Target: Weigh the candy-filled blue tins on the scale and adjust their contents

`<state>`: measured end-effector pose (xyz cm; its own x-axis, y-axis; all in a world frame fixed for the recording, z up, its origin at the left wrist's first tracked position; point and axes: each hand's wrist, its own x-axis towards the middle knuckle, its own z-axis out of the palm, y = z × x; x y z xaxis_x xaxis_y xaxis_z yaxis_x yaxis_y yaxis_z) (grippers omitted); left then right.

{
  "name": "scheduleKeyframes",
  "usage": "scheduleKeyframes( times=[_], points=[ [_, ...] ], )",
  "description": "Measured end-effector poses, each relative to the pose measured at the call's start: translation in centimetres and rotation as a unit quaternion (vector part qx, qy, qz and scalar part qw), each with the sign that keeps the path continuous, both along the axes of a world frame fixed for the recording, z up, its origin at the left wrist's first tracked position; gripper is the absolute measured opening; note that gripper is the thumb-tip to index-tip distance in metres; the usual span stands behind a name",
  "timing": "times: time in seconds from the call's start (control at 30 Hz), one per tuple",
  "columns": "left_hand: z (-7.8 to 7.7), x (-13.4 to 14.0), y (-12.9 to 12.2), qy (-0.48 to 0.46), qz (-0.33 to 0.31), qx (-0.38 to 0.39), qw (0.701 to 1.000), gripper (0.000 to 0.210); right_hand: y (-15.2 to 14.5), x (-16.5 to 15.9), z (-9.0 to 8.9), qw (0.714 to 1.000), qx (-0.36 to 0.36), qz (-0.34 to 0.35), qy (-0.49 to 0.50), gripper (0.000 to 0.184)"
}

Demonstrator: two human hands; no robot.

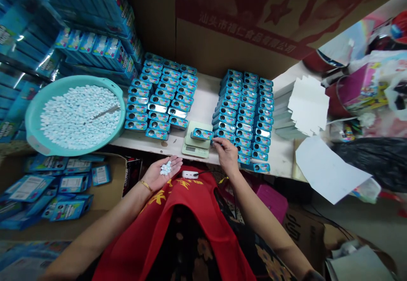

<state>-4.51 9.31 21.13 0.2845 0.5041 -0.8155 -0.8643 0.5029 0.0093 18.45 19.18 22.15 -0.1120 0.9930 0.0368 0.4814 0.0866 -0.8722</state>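
Note:
My left hand [160, 173] is palm up with slightly curled fingers, cupping a small heap of pale candy tablets [165, 168]. A small blue box [202, 134] with a dark round opening in its top stands on a pale green digital scale [190, 150]. Right beside that box is my right hand [227, 151], thumb and fingertips pinched together at its right end. Whether they touch the box or hold a tablet cannot be made out. More loose tablets [76, 111] fill a turquoise basin [30, 130] at the left, with a metal utensil [106, 112] lying in them.
Rows of blue boxes [167, 87] stand left of the scale, and more packed rows [243, 115] stand right. A carton [222, 31] walls off the back. White card pieces [308, 105] lie at the right. An open carton [108, 192] below the basin holds blue packs [71, 183].

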Motion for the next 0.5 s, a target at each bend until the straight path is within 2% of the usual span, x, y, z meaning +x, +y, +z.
scheduleKeyframes(
  times=[0.23,0.4,0.5],
  points=[
    [-0.5,0.3,0.2,-0.008,-0.005,0.023,1.0,0.022,-0.6,-2.4,0.5,0.998,0.027,0.06,0.0,0.018],
    [-0.6,0.4,0.4,-0.008,-0.007,0.035,0.999,0.022,1.5,-3.5,-0.6,0.99,0.08,0.102,-0.06,0.019],
    [-0.5,0.3,0.3,-0.002,-0.005,0.03,1.0,0.021,2.8,-3.5,-1.0,0.984,0.103,0.102,-0.1,0.019]
  ],
)
